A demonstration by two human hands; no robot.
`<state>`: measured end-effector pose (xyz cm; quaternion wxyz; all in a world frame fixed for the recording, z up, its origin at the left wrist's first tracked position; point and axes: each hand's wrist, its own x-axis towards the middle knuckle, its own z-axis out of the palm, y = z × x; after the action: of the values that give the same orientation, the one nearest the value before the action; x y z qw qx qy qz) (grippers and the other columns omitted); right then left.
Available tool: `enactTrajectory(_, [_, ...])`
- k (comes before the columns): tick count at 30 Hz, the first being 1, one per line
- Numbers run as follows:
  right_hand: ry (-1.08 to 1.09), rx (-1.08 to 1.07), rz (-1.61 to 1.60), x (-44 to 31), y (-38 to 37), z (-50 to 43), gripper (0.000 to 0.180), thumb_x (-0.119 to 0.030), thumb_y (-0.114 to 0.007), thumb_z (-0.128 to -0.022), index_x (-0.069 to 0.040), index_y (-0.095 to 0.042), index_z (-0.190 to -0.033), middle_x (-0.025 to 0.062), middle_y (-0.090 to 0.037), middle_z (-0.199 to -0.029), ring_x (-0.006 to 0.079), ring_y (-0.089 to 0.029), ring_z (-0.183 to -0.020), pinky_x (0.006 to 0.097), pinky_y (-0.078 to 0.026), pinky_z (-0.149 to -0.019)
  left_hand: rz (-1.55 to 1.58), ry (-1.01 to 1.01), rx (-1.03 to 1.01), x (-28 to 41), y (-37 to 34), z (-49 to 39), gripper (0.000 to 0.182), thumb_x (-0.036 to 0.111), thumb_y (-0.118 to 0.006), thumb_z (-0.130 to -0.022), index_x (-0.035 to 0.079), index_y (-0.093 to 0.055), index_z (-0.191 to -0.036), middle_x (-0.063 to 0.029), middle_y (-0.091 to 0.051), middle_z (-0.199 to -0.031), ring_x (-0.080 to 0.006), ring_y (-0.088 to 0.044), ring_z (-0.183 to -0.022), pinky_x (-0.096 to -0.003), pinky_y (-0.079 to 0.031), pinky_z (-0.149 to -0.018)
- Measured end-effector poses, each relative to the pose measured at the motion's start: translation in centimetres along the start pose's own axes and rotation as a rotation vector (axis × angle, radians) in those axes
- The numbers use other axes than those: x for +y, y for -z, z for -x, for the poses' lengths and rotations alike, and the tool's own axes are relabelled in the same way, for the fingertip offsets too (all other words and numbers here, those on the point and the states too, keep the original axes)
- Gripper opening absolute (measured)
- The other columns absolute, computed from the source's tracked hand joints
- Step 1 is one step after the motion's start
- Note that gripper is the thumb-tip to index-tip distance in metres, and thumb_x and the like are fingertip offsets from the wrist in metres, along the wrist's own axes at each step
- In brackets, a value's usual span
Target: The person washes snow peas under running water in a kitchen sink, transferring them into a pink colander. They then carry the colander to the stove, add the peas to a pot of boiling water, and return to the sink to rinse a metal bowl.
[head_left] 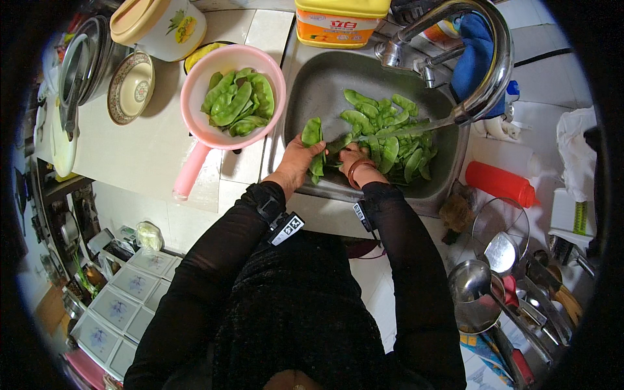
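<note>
Flat green bean pods (390, 122) lie heaped in the right part of a metal sink (312, 83). Water runs from the curved chrome faucet (502, 63) over them. My left hand (297, 161) grips a few green pods (312, 132) at the sink's near left side. Beside it, my right hand (354, 158), with a reddish-brown bangle at the wrist, reaches in among the pods; its fingertips are partly hidden, so its grasp is unclear. A pink plastic colander (191, 105) with a handle stands left of the sink and holds more pods (239, 100).
A yellow-and-orange tub (336, 24) stands behind the sink, and a blue cloth (472, 63) hangs at the faucet. Left are a patterned bowl (131, 87) and a lidded container (165, 29). A red squeeze bottle (499, 184), a wire strainer (499, 214) and a ladle (469, 279) lie right.
</note>
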<state>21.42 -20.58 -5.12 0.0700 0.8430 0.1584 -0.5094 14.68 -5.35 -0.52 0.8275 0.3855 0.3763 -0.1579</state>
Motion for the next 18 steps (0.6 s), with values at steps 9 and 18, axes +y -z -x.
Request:
enactTrajectory(9, [0.238,0.239,-0.536,2.6,-1.6,-0.8,0.056,-0.014,-0.067,-0.08,-0.007,-0.041,-0.128,0.0145,-0.053,-0.125,0.0309,-0.051,-0.114,0.0381,-0.041,-0.094,0.019,0.005,0.02,0.3,0.2,0.1,0.023,0.005,-0.062,-0.085,0.007,-0.053,-0.106,-0.0033,-0.061,-0.089,-0.0155,-0.06,-0.077,-0.031,-0.051,-0.067])
enactTrajectory(18, [0.5,0.208,-1.644,5.1,1.2,1.8,0.061,-0.01,-0.062,-0.086,-0.006,-0.033,-0.14,0.0061,-0.053,-0.125,0.0167,-0.049,-0.112,0.0326,-0.038,-0.094,0.026,0.006,-0.008,-0.2,0.0,-0.7,0.026,0.004,-0.063,-0.085,0.006,-0.053,-0.109,-0.0044,-0.06,-0.092,-0.0167,-0.06,-0.081,-0.0317,-0.051,-0.069])
